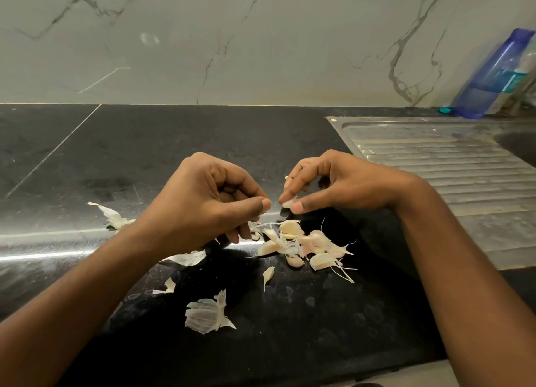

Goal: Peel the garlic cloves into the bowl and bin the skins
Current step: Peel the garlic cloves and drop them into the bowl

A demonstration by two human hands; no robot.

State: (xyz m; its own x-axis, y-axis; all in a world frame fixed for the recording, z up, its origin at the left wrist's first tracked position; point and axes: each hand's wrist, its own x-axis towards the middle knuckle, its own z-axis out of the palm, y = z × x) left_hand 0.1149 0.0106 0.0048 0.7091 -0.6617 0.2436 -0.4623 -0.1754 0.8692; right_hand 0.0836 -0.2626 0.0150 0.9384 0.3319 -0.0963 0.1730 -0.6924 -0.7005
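Note:
My right hand (330,183) pinches a pale garlic clove (289,203) between thumb and forefinger, just above the black counter. My left hand (208,201) hovers right beside it with curled fingers, thumb pressed to forefinger; whether it pinches a shred of skin cannot be told. Below both hands lies a heap of garlic cloves (304,246) with wispy skins. Loose papery skins are scattered around: a large one (207,314) near the front, one at the left (114,217), one under my left wrist (188,257). No bowl or bin is in view.
The black stone counter (87,160) runs back to a marble wall. A steel sink drainboard (449,169) lies to the right, with the basin edge at far right. A blue bottle (499,73) leans at the back right corner.

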